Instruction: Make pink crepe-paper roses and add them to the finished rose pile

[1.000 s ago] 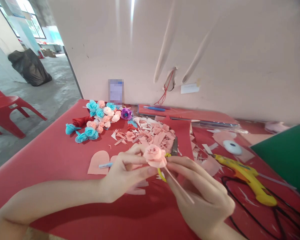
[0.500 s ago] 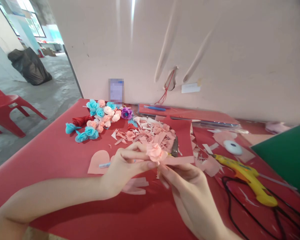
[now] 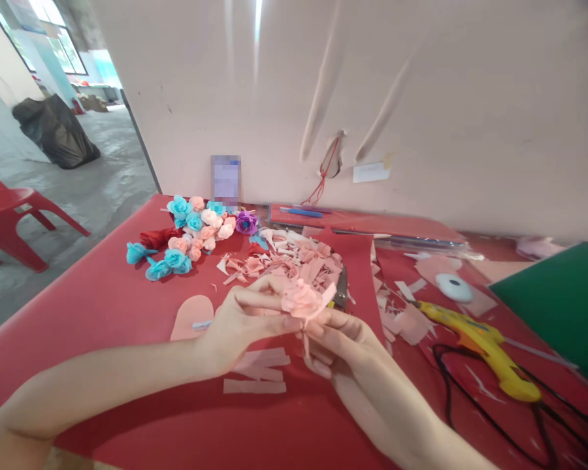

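Between both hands, over the red table [image 3: 142,418], is a pink paper flower [image 3: 300,299]. My left hand [image 3: 255,320] pinches it from the left side, thumb and fingers closed at its base. From the right, my right hand [image 3: 345,346] grips the flower's underside, where a pink paper strip [image 3: 327,297] slants up along its edge. A thin pink piece hangs below the fingertips. Cut pink strips [image 3: 257,378] lie under my left wrist. A rounded pink paper piece [image 3: 191,314] is partly covered by that hand.
Finished blue, pink, red and purple paper flowers [image 3: 178,261] sit at the back left. Paper scraps [image 3: 304,261] are heaped behind my hands. A yellow glue gun [image 3: 480,346] with black cable, a white round device [image 3: 453,287] and a green sheet [image 3: 558,307] lie right.
The pink strip, sticking out flat to the right before, now tilts up close against the flower. My right hand has moved slightly left and turned. Strips beneath the left wrist show more fully.
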`<state>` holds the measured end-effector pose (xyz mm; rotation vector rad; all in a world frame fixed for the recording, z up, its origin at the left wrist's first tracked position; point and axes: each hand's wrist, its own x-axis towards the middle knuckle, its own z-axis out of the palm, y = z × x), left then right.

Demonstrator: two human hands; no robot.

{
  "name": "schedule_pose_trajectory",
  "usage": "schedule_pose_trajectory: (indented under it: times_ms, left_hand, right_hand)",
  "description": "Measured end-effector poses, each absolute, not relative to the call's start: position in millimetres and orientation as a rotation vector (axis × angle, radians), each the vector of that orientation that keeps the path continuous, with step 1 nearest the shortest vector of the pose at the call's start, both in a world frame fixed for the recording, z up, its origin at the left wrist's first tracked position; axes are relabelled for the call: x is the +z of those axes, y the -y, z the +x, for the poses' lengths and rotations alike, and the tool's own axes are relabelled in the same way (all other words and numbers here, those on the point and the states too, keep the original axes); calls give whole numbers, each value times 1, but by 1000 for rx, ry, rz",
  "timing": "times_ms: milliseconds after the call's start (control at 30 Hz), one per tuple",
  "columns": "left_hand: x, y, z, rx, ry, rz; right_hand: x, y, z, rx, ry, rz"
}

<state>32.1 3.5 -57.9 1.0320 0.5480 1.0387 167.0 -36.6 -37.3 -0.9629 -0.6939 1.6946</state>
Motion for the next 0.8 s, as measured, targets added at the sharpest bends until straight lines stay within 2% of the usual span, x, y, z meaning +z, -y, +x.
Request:
schedule_pose_trajectory:
  times_ms: [233, 533, 667, 800]
  left_hand:
    - [-53, -11, 27, 974, -425, 1249]
    - [-44, -8, 29, 956, -391, 1236]
    - [-40, -6, 28, 1013, -521, 1282]
    - [-40, -6, 29, 1047, -646, 1298]
  right_hand:
    - [-40, 37, 170, 1791, 668, -937]
    - [-34, 41, 167, 1827, 601, -1009]
    - [-37, 42, 165, 1702, 702, -1020]
    - [-40, 42, 164, 1410, 894, -1082]
